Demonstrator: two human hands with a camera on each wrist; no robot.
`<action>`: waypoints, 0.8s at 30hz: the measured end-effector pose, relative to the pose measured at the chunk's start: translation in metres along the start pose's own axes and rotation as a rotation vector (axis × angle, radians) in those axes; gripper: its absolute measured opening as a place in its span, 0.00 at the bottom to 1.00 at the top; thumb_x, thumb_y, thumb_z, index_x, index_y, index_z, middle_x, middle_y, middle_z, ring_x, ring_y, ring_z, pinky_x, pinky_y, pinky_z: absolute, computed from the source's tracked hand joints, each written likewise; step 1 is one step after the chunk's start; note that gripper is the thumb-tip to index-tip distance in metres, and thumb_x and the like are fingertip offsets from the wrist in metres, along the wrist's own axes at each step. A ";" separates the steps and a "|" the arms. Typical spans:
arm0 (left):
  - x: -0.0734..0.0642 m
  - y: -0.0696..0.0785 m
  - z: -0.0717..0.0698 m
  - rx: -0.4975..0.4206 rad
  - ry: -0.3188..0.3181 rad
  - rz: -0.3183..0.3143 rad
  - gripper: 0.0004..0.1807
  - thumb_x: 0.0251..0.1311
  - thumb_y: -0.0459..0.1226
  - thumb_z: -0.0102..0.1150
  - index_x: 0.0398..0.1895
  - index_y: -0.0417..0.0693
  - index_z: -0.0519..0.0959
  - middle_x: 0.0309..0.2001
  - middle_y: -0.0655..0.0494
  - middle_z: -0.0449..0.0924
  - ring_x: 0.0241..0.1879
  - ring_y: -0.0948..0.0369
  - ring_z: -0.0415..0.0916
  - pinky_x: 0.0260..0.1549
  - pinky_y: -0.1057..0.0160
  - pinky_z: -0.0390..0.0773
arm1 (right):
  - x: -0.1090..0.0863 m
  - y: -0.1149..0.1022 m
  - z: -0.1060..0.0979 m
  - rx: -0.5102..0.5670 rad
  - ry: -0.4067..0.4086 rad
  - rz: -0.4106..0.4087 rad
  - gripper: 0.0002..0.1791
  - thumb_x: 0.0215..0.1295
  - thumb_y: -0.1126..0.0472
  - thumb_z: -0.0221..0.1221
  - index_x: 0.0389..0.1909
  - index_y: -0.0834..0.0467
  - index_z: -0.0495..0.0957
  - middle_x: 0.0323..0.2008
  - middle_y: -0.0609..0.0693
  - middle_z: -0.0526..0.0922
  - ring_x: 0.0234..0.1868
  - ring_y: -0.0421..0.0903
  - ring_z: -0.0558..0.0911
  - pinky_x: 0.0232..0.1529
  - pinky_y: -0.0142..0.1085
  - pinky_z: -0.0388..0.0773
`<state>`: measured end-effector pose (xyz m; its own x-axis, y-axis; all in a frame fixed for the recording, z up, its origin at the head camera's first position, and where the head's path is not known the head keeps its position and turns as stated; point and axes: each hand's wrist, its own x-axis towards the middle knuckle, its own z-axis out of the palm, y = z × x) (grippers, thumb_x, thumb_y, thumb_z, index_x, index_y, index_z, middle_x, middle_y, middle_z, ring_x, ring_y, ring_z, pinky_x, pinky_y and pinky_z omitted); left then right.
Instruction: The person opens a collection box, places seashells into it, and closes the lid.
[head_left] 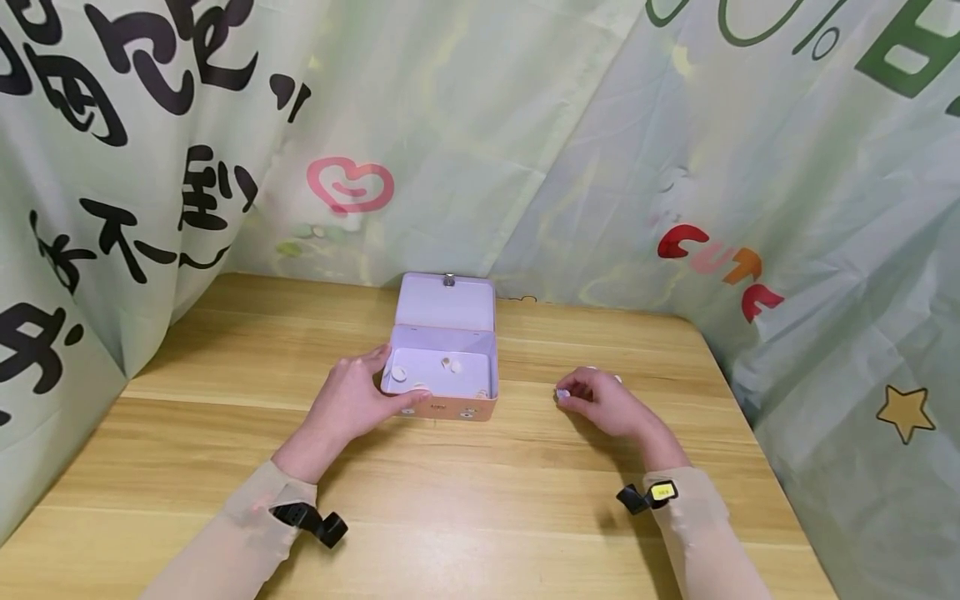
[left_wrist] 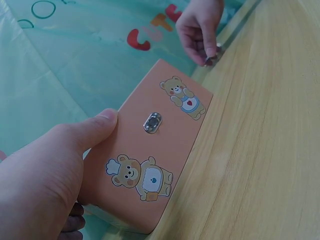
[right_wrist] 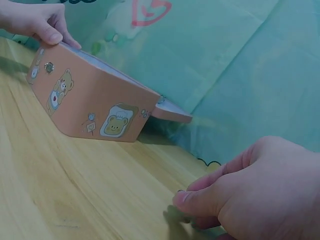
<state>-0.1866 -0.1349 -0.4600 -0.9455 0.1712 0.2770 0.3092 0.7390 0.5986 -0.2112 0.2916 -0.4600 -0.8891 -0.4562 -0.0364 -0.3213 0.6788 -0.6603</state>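
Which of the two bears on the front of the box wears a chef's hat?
The bear nearer the left hand, with a pale hat and blue heart. The other bear is bareheaded, with a red heart.

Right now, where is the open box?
In the head view, the box stands near the centre, before the curtain, its left end held by the left hand.

the left hand (left_wrist: 42,175) grips an orange box (left_wrist: 131,145), its thumb (left_wrist: 100,126) near the metal clasp (left_wrist: 153,122); a printed bear (left_wrist: 141,177) sits below the thumb. well beyond it, the right hand (left_wrist: 201,25) pinches a small object (left_wrist: 209,60).
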 end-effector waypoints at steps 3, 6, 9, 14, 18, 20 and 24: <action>-0.001 0.000 0.000 0.000 0.000 0.001 0.65 0.45 0.74 0.73 0.70 0.29 0.73 0.66 0.28 0.72 0.17 0.62 0.63 0.16 0.59 0.66 | 0.001 -0.002 -0.003 0.020 0.003 0.000 0.10 0.76 0.64 0.64 0.53 0.62 0.84 0.41 0.48 0.84 0.43 0.47 0.80 0.45 0.40 0.80; -0.001 0.000 0.000 0.000 0.001 0.002 0.65 0.45 0.74 0.73 0.70 0.29 0.73 0.66 0.28 0.72 0.17 0.62 0.62 0.16 0.59 0.66 | 0.003 -0.007 -0.006 0.038 0.013 -0.018 0.11 0.77 0.64 0.63 0.54 0.64 0.83 0.41 0.51 0.84 0.42 0.49 0.80 0.42 0.39 0.80; -0.001 0.000 0.001 0.000 0.001 0.004 0.65 0.45 0.75 0.72 0.70 0.29 0.73 0.65 0.27 0.72 0.17 0.62 0.62 0.16 0.59 0.66 | 0.005 -0.014 -0.011 0.041 0.019 -0.033 0.12 0.78 0.63 0.62 0.56 0.65 0.83 0.41 0.52 0.84 0.41 0.50 0.79 0.41 0.39 0.79; -0.001 0.000 0.000 0.005 0.010 0.012 0.64 0.45 0.74 0.73 0.70 0.29 0.74 0.65 0.27 0.73 0.19 0.61 0.67 0.16 0.59 0.66 | 0.011 -0.025 -0.015 0.030 0.024 -0.050 0.13 0.80 0.60 0.61 0.56 0.64 0.83 0.42 0.50 0.83 0.44 0.49 0.79 0.45 0.42 0.78; -0.001 -0.001 0.000 0.007 0.010 0.016 0.63 0.46 0.73 0.74 0.70 0.29 0.74 0.65 0.28 0.73 0.19 0.61 0.68 0.16 0.59 0.66 | 0.015 -0.033 -0.016 0.028 0.027 -0.070 0.13 0.80 0.60 0.61 0.55 0.64 0.83 0.42 0.49 0.83 0.45 0.49 0.79 0.46 0.45 0.77; -0.001 -0.001 0.000 0.007 0.009 0.015 0.63 0.46 0.72 0.75 0.69 0.28 0.74 0.65 0.28 0.73 0.20 0.59 0.69 0.16 0.59 0.66 | 0.017 -0.038 -0.017 0.028 0.028 -0.073 0.13 0.79 0.60 0.61 0.55 0.64 0.83 0.42 0.49 0.83 0.45 0.49 0.79 0.47 0.46 0.77; -0.001 0.000 0.000 0.008 0.016 0.020 0.61 0.46 0.70 0.77 0.69 0.28 0.74 0.64 0.28 0.73 0.30 0.52 0.81 0.18 0.59 0.69 | 0.019 -0.048 -0.018 0.017 0.032 -0.084 0.13 0.79 0.60 0.62 0.55 0.64 0.83 0.43 0.48 0.83 0.46 0.48 0.79 0.48 0.47 0.77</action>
<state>-0.1853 -0.1352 -0.4601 -0.9375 0.1755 0.3005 0.3268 0.7406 0.5872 -0.2189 0.2602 -0.4153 -0.8692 -0.4925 0.0439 -0.3902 0.6288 -0.6726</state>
